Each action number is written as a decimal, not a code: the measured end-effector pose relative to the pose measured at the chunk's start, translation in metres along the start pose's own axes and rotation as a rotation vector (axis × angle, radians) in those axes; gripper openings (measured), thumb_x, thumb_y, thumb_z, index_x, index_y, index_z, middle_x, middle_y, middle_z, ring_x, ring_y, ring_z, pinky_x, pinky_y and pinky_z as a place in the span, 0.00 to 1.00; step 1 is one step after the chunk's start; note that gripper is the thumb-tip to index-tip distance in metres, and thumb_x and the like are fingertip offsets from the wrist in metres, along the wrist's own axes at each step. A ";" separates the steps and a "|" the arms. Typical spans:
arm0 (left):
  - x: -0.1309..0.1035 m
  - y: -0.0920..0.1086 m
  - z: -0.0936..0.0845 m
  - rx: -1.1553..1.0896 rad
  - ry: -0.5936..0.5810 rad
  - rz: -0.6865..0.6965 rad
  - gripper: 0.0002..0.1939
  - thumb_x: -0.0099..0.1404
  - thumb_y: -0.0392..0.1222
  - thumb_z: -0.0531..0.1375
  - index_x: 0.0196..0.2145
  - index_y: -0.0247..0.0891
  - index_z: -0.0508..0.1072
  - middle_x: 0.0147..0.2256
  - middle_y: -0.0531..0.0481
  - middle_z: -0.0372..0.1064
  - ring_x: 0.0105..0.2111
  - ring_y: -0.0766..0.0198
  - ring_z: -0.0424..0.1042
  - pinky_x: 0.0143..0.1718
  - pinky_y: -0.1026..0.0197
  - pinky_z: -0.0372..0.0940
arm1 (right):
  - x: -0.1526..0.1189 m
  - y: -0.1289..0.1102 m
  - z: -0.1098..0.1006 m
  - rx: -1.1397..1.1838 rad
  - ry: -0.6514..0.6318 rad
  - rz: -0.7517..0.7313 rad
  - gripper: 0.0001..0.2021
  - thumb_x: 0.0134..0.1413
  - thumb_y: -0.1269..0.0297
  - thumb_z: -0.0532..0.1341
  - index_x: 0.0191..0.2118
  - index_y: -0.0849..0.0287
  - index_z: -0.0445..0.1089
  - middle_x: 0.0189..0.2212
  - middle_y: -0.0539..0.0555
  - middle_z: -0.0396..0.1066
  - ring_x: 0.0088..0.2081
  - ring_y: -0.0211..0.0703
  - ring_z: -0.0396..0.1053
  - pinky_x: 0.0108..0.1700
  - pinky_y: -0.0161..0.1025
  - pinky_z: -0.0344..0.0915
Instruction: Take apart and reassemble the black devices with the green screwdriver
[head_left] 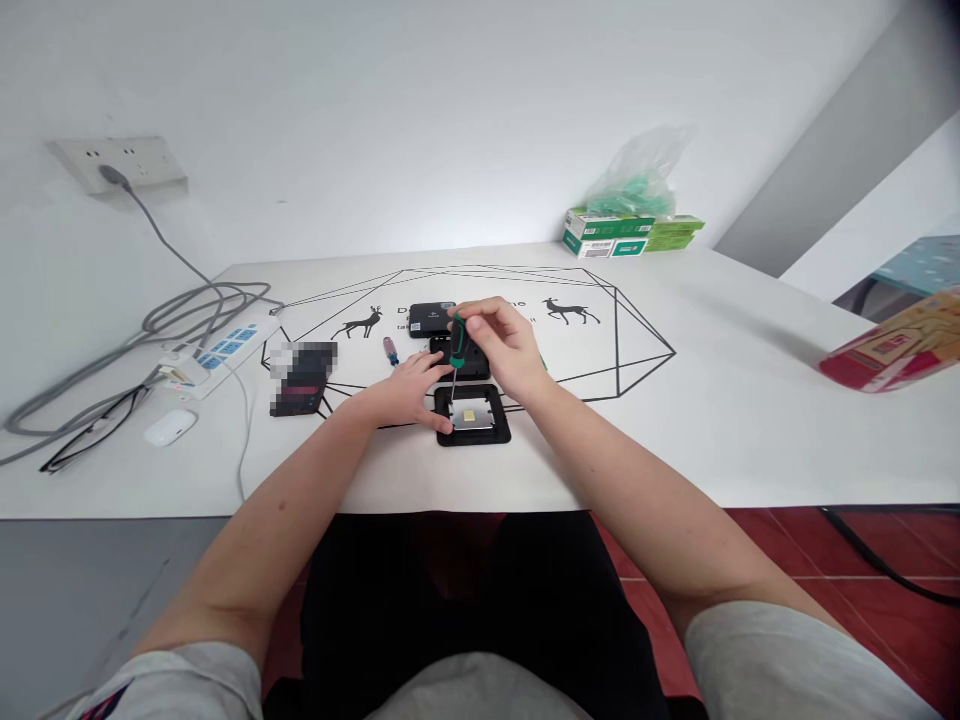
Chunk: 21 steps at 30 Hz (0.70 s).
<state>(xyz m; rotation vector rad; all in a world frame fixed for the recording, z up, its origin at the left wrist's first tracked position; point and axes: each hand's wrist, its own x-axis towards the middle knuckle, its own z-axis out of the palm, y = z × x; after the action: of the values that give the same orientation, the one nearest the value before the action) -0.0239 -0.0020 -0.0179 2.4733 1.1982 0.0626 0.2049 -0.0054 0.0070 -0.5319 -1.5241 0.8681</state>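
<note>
A green-and-black screwdriver (458, 342) is pinched in my right hand (504, 345), nearly upright. Its thin shaft points down at the left edge of a silver metal plate (484, 410) with a small yellowish square. That plate sits in a black plastic casing (495, 438) near the table's front. Beside the casing, my left hand (409, 388) has its fingers spread. Its thumb presses the casing's left side, and a fingertip reaches a second black casing part (474, 362) just behind. Farther back lies a black box-shaped device (430, 320), partly covered by my right hand.
A small purple-handled screwdriver (391, 351) and a phone (304, 385) lie to the left. Beyond them are a power strip (232, 345), grey cable, glasses (94, 430) and a white earbud case (170, 428). Green-and-white boxes (607, 232) stand against the wall; a red package (885, 350) is at right.
</note>
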 end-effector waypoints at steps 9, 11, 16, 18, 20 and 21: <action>0.002 -0.009 -0.001 0.018 0.043 0.010 0.63 0.60 0.83 0.68 0.79 0.40 0.61 0.83 0.32 0.37 0.81 0.26 0.37 0.79 0.28 0.42 | -0.006 -0.002 0.007 0.122 -0.100 0.103 0.25 0.64 0.40 0.71 0.54 0.44 0.63 0.61 0.54 0.78 0.54 0.47 0.82 0.63 0.55 0.80; 0.001 -0.008 -0.001 0.021 0.044 0.001 0.63 0.61 0.84 0.66 0.79 0.39 0.60 0.83 0.31 0.36 0.81 0.25 0.37 0.79 0.28 0.43 | -0.007 -0.002 0.005 0.060 -0.117 0.071 0.24 0.67 0.36 0.67 0.57 0.44 0.66 0.65 0.56 0.75 0.59 0.51 0.80 0.64 0.58 0.78; -0.001 -0.008 -0.001 0.006 0.056 0.005 0.62 0.62 0.85 0.64 0.78 0.41 0.60 0.83 0.31 0.36 0.81 0.24 0.37 0.78 0.27 0.45 | -0.005 -0.002 -0.003 -0.258 -0.068 -0.145 0.20 0.76 0.42 0.56 0.59 0.43 0.78 0.59 0.58 0.72 0.65 0.56 0.70 0.72 0.66 0.68; -0.001 -0.008 -0.001 0.003 0.056 0.007 0.61 0.62 0.84 0.65 0.78 0.42 0.60 0.83 0.32 0.36 0.81 0.24 0.38 0.78 0.28 0.45 | -0.004 -0.002 -0.004 -0.309 -0.041 -0.180 0.19 0.78 0.46 0.54 0.57 0.42 0.80 0.52 0.57 0.70 0.59 0.54 0.70 0.69 0.66 0.70; -0.001 -0.008 -0.001 0.002 0.053 0.004 0.61 0.62 0.84 0.65 0.78 0.42 0.61 0.83 0.32 0.36 0.81 0.24 0.38 0.78 0.28 0.45 | -0.004 -0.002 -0.004 -0.315 -0.037 -0.185 0.18 0.79 0.49 0.53 0.56 0.42 0.81 0.48 0.57 0.69 0.54 0.53 0.71 0.65 0.65 0.73; -0.001 -0.008 -0.001 0.002 0.052 0.003 0.61 0.62 0.84 0.65 0.78 0.42 0.61 0.83 0.32 0.36 0.81 0.24 0.39 0.78 0.28 0.46 | -0.004 -0.002 -0.004 -0.310 -0.035 -0.186 0.18 0.79 0.49 0.53 0.55 0.43 0.80 0.47 0.57 0.69 0.53 0.53 0.71 0.63 0.64 0.74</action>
<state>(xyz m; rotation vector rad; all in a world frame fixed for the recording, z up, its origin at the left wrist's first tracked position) -0.0305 0.0019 -0.0196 2.4899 1.2159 0.1278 0.2097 -0.0091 0.0058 -0.5892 -1.7226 0.5022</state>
